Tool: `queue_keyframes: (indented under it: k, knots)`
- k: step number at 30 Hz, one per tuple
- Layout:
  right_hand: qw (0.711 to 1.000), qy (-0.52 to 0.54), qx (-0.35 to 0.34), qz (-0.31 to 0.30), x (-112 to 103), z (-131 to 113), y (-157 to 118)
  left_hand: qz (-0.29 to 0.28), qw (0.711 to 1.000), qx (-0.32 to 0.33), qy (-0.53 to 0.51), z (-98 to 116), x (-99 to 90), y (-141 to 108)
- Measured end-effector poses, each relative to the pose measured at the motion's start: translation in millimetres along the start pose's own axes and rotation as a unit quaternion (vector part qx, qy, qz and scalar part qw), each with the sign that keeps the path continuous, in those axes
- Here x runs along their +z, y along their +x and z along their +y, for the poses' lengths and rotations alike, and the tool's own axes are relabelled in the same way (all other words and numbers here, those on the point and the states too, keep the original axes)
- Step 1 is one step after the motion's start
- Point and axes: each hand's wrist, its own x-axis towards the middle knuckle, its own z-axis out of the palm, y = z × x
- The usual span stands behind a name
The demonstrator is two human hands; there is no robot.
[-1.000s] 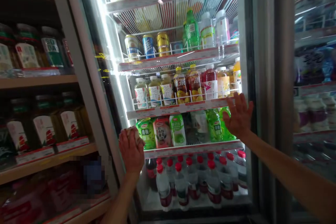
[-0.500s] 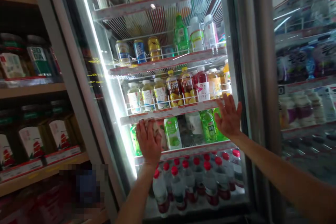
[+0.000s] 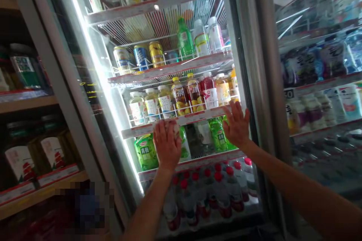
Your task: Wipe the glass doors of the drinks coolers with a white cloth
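Note:
Raised in front of the fridge's fourth shelf, my left hand [image 3: 167,145] has its fingers stretched upward. It covers most of a pinkish package [image 3: 174,128]; whether they touch I cannot tell. A green pouch [image 3: 145,152] stands to its left, and a white-and-green pouch [image 3: 184,145] is partly hidden on its right. My right hand [image 3: 236,125] has its fingers spread, palm toward the shelves, near the right end of the same shelf. Just left of it are green pouches [image 3: 218,134] and a pale, clear-topped container [image 3: 204,134]. Nothing shows in its fingers.
Above stands a row of tea and juice bottles [image 3: 181,98] behind a wire rail. Red-capped bottles [image 3: 209,192] fill the bottom. A steel door frame [image 3: 261,64] rises at right, beside another drinks fridge. Wooden shelves [image 3: 42,184] with large jars stand at left.
My left hand has moved right across the shelf, uncovering the green pouch and hiding more of the pinkish package. My right hand stays spread near the right end. The view has shifted right.

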Motion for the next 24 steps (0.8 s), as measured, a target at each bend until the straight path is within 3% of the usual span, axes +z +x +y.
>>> queue_keyframes:
  k: [3,5,7,11,13,14,17,20,22,24]
  knots:
    - [1.000,0.000,-0.004,0.005,-0.6,0.5,0.2,-0.052,0.994,0.094,-0.032,35.4,11.9,-5.0]
    - [1.000,0.002,-0.011,0.006,-0.8,1.6,0.2,-0.075,0.988,0.131,-0.043,42.3,14.0,-10.2]
    - [1.000,0.002,-0.013,0.004,-1.0,2.3,0.2,-0.074,0.990,0.117,-0.035,22.5,7.2,-14.8]
    - [1.000,0.003,-0.006,0.004,-1.0,1.0,0.3,0.019,0.999,-0.026,0.014,-48.8,-15.5,-15.5]
    - [1.000,0.003,-0.004,0.007,-0.8,0.2,0.2,0.060,0.995,-0.077,0.030,-58.4,-18.4,-13.5]
    - [1.000,0.003,-0.005,0.007,-0.6,0.0,0.1,0.065,0.994,-0.083,0.033,-51.9,-16.4,-13.7]
    - [1.000,-0.001,-0.005,-0.001,-0.3,1.1,-0.5,0.014,1.000,-0.009,0.014,-2.6,-2.7,-24.0]
    - [1.000,-0.008,-0.005,-0.011,-0.4,3.2,-1.2,-0.085,0.974,0.209,-0.030,34.1,4.3,-45.3]
    - [1.000,-0.011,-0.005,-0.015,-0.9,4.0,-1.5,-0.106,0.964,0.241,-0.028,23.7,-3.5,-58.0]
    - [1.000,-0.018,-0.005,-0.018,-1.5,4.1,-1.6,-0.090,0.982,0.164,-0.005,-11.8,-19.5,-65.1]
